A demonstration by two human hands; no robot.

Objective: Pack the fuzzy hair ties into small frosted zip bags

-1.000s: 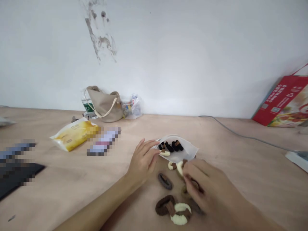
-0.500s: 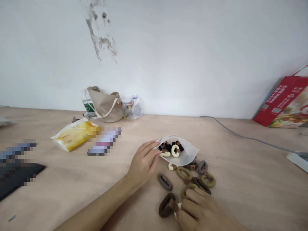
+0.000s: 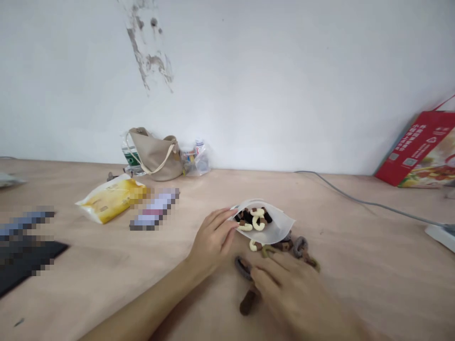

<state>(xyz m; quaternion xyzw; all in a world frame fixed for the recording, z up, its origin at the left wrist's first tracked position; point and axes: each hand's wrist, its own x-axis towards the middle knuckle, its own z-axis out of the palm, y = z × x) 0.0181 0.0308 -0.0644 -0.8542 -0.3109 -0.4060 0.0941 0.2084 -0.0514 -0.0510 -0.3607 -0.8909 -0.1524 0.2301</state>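
My left hand pinches the left edge of a frosted plastic bag that lies with its mouth open towards me. Inside it are black hair ties and cream hair ties. My right hand, slightly blurred, is over the loose hair ties in front of the bag. Its fingers are bent and close together, and their tips are hidden. Beside them are a grey hair tie and a dark brown hair tie. Another cream hair tie lies at the bag's front edge, and a second grey hair tie lies right of it.
A yellow packet and a blurred-out phone-like object lie to the left. Against the wall stand a beige bag and a clear bag with bottles. A grey cable and a red box are at right.
Another cream hair tie now lies in the bag. My right hand is again over the loose ties, and the dark brown one shows at a different angle. My left hand stays on the bag.
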